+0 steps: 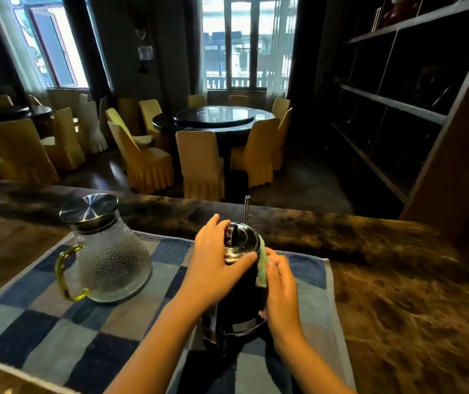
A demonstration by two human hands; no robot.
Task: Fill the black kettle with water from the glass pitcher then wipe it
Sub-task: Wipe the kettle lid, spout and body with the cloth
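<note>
1. The black kettle (242,294) stands upright on the right half of a blue checked mat (57,322), near the middle of the scene.
2. The person's left hand (216,260) is wrapped over the kettle's shiny top, with the thumb lying across the near rim of the lid.
3. The right hand (281,291) has its fingers curled round a green cloth (261,265) and presses it against the kettle's right side.
4. The glass pitcher (111,260) sits to the left on the same mat, lid on, with its yellow handle pointing left. It's apart from the kettle, with a strip of mat between them.
5. Just behind the kettle a thin glass tube (247,209) sticks up. It's too hidden to tell what it stands in.
6. The mat's right edge runs just beside the right hand. Beyond it is bare brown marbled counter (398,280), so that's the open side.
7. The counter's far edge is close behind the kettle, and the floor drops away past it.
8. Further back are a round table (216,118) ringed with yellow-covered chairs (199,163), and a dark shelf unit (398,95) along the right wall.
</note>
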